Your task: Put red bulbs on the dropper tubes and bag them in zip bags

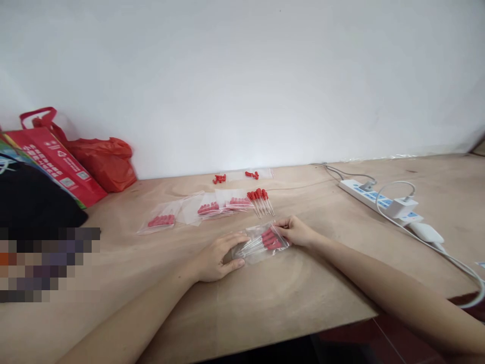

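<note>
A clear plastic zip bag (250, 257) lies at the front middle of the table, holding several glass droppers with red bulbs (271, 239). My left hand (222, 257) is at its left end, the bag's edge between thumb and fingers. At the bulb end, on the right, my right hand (293, 230) pinches the bag's corner between thumb and fingers. Just beyond the bag, several loose red-bulbed droppers (260, 197) lie side by side. Left of these are filled bags (162, 221) with red bulbs showing, some overlapping (208, 208).
Loose red bulbs (220, 179) and a flat clear bag (266, 174) lie near the wall. A white power strip (356, 189) with plugs and cables stands at the right. Red bags (102, 162) and a black cloth item (38, 202) occupy the left side. The table's front edge is close.
</note>
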`<action>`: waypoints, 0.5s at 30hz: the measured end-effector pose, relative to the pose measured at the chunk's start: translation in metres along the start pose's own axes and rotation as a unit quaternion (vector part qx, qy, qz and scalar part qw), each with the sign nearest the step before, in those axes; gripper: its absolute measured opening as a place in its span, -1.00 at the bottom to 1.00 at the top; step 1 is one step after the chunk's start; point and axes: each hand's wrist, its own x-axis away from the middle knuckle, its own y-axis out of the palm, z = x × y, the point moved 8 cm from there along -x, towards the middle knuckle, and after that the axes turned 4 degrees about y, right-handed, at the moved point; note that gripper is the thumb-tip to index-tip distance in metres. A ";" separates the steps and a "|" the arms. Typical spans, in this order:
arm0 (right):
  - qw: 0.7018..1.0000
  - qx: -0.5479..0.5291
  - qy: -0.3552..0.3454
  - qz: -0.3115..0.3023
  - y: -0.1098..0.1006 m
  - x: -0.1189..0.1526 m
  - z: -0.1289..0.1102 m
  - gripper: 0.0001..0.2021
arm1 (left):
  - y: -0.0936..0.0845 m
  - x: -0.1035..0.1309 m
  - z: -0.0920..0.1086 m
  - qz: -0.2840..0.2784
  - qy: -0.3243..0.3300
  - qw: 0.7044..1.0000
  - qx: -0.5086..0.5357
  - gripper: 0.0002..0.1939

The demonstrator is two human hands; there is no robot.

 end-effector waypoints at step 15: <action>0.921 0.270 0.066 0.273 -0.073 -0.077 -0.028 -0.92 | 0.002 0.001 -0.001 -0.014 0.002 1.000 -0.005 -0.58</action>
